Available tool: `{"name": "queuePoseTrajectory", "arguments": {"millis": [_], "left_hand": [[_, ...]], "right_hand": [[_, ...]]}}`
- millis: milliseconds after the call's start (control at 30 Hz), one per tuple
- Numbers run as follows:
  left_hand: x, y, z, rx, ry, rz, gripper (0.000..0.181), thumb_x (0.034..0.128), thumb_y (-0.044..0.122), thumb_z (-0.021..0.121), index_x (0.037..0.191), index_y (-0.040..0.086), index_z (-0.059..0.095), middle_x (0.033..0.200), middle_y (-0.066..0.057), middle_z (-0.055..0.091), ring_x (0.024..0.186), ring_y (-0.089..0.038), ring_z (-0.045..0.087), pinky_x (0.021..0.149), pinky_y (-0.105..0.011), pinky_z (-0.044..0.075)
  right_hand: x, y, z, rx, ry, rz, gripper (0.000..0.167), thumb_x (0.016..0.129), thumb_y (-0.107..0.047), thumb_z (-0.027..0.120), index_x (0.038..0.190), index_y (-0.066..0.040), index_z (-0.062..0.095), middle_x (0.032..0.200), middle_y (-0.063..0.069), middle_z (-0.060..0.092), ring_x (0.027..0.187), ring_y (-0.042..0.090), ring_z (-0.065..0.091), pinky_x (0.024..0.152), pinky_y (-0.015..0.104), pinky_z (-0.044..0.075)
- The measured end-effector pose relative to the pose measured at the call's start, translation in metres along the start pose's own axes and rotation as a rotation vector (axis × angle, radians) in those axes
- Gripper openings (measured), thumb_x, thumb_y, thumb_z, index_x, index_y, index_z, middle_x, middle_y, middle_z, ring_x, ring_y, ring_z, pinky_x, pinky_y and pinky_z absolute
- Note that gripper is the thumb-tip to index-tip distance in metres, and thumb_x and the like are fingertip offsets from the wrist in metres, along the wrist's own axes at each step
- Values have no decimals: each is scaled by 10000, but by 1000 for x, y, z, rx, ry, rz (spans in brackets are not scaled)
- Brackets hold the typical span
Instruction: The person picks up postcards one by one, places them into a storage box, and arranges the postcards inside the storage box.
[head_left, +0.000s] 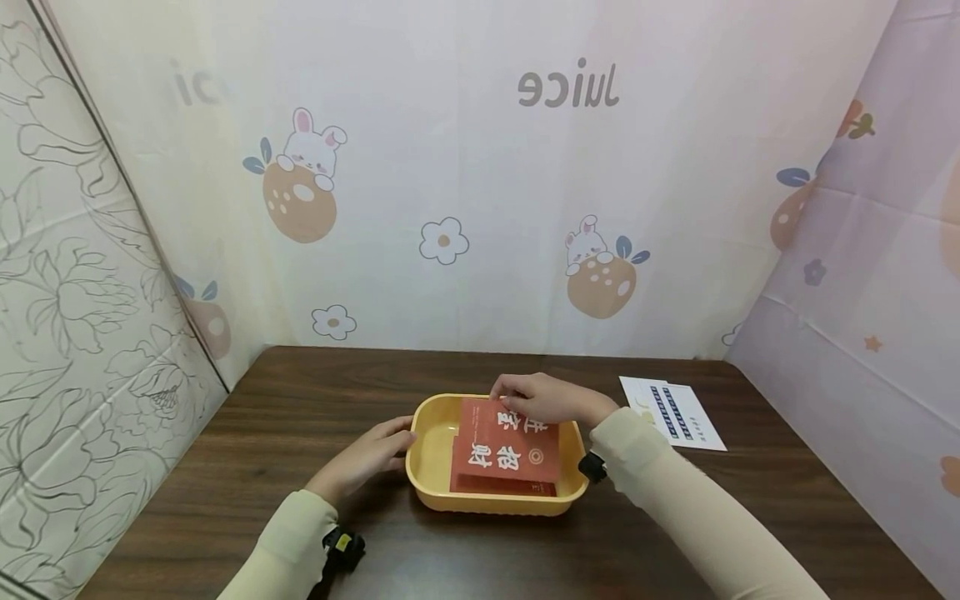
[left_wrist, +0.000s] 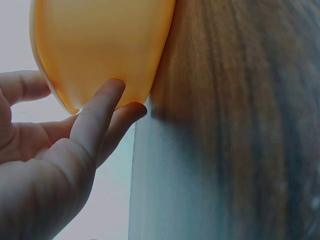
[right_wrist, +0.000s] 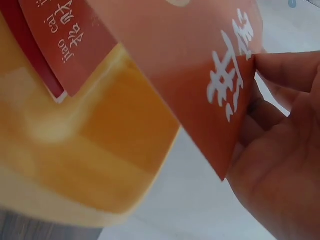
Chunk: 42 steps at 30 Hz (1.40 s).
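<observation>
A yellow plastic basin (head_left: 432, 475) with rounded corners stands on the table. My left hand (head_left: 369, 454) holds its left rim, and in the left wrist view some fingers (left_wrist: 102, 107) lie against the basin's outer wall. Over the basin, my right hand (head_left: 546, 398) pinches the far edge of a red card (head_left: 487, 433) with white Chinese characters. That card is tilted, its far edge raised. Beneath it, more red card (right_wrist: 82, 47) with white lettering lies in the basin, mostly covered in the head view.
White printed sheets (head_left: 675, 412) with dark blue bands lie on the table (head_left: 300, 392) at the right, beyond my right forearm. Curtains (head_left: 480, 167) with rabbits and fruit hang behind the table. A flower-patterned panel (head_left: 97, 292) stands on the left.
</observation>
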<state>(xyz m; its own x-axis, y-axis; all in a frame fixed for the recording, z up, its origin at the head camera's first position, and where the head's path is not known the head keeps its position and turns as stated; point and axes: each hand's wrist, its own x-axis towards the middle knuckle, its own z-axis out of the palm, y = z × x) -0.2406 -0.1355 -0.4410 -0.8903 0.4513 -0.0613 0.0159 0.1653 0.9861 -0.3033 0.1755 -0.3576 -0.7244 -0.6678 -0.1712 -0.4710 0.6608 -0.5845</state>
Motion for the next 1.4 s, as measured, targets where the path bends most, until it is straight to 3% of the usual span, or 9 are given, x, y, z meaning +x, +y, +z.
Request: {"name": "queuePoseTrajectory", "arguments": {"millis": [467,700,900,1167,1400], "left_hand": [[0,0,0,-4,-11,6,549,1077,207,419,1516,-96,288,1494,-301,390,1282,-366,511,993,-475,497],[1,-2,-1,6,-8,7,546,1077,205,419,1514,-97,292,1487,-303,398,1275,-360,518,986,-458,505],[1,-3,-1,2,0,3,548,1076,205,422,1513,-98,293,1486,-304,399,1280,-369,514,988,-462,503],[1,-4,-1,5,10,-11,560,1074,214,427,1518,-95,284,1497,-302,387,1288,-370,510,983,-447,508],[3,-5,-1,1,11,-8,543,1074,209,418,1518,-82,300,1489,-285,408,1275,-347,525,982,-442,509]], "right_hand": [[14,-1,12,-24,-99,62,126,1037,-141,537,1042,-208,644,933,-20,625,832,158,591,719,313,517],[17,-3,16,-50,-109,103,82,1021,-179,579,1031,-204,657,939,-23,620,863,164,576,768,348,512],[19,-2,18,-98,-132,142,105,1007,-260,613,1087,-222,669,975,-36,610,899,156,561,807,362,509],[20,-1,22,-136,-167,195,244,998,-312,615,1220,-227,669,1141,-40,605,1055,177,533,988,440,463],[21,-2,23,-160,-189,213,275,1002,-360,598,1241,-245,670,1187,-57,611,1103,167,541,1022,450,446]]}}
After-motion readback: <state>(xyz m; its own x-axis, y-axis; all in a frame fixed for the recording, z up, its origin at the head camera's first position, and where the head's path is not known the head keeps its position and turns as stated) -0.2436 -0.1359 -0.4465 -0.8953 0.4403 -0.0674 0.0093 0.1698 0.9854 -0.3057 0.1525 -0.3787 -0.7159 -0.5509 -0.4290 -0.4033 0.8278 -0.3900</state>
